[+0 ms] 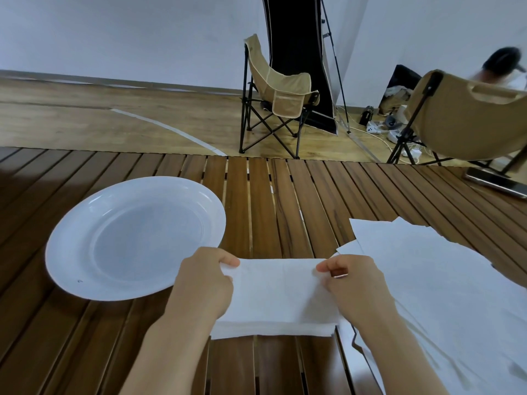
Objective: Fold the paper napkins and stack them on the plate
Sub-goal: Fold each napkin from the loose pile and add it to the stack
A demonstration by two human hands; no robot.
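Napkin in work: white paper, lying on the slatted table directly in front of the person, doubled over, with a second layer showing along its near edge. Held so the fold can be squared up.

Left hand: thumb and fingers pinched together on the napkin's far left corner.

Right hand: pinched likewise on the far right corner; the two grips keep the top edge taut and level. Whether the lower layers are caught in the pinch too is hard to say from here.

Plate: white, round, just left of the napkin, nothing on it; set within easy reach to receive the folded pieces.

Unfolded napkins: loose pile to the right, overlapping untidily, near the right hand for the next pick.

Judgement: first napkin mid-fold; stacking not yet begun.
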